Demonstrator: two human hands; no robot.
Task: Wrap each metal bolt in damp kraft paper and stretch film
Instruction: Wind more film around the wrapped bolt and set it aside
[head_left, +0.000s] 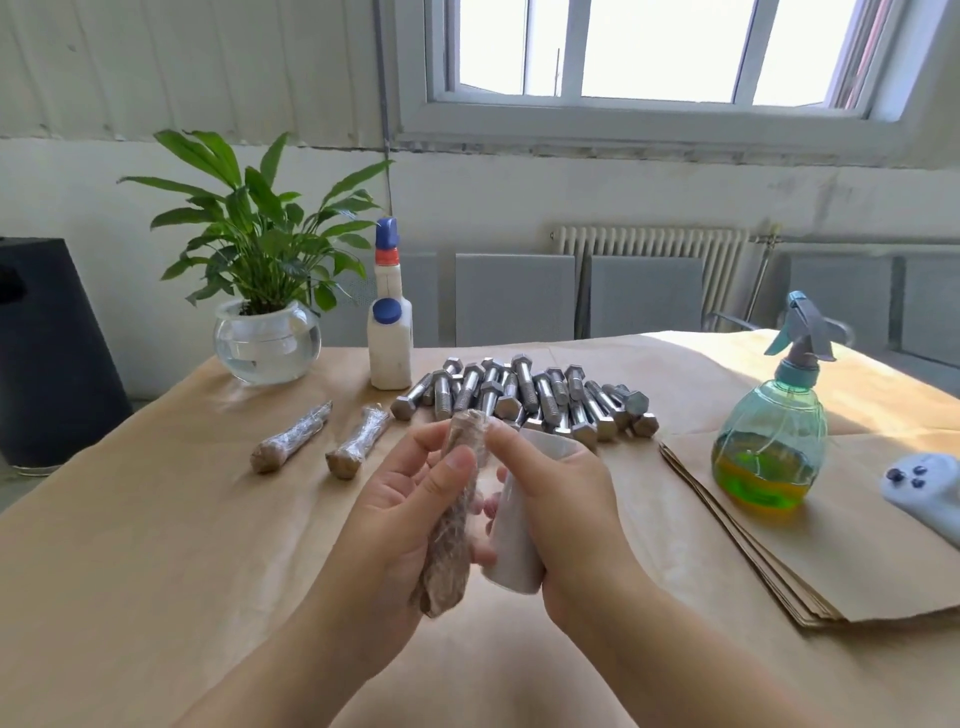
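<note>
Left hand (410, 514) grips the paper-wrapped bolt (454, 512); right hand (550, 499) grips the film roll (514, 540), above the tabletop's (156, 545) near edge.

Paper-wrapped bolt (453, 512) held near-upright beside white film roll (517, 540).

Two bare forearms enter from the bottom edge, with no sleeves, gloves, rings, watch or bands on them. The left hand (410, 514) and the right hand (561, 499) are bare too. The fingernails are short and unpainted, plainly seen on the left thumb and right forefinger.
</note>
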